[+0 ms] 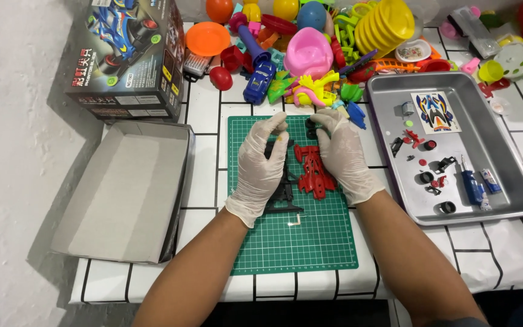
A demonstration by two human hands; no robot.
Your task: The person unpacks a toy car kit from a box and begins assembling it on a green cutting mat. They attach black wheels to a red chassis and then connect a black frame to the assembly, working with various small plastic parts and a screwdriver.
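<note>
At frame centre, a red toy-car part lies on the green cutting mat with the gloved right hand touching it. The gloved left hand pinches a black chassis piece. A metal tray sits to the right.

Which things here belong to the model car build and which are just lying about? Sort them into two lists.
In use: left hand, right hand, red car part, black frame, green cutting mat, metal tray of small parts, blue screwdriver, sticker sheet.

Lying about: heap of plastic toys, yellow plates, empty box lid.
</note>
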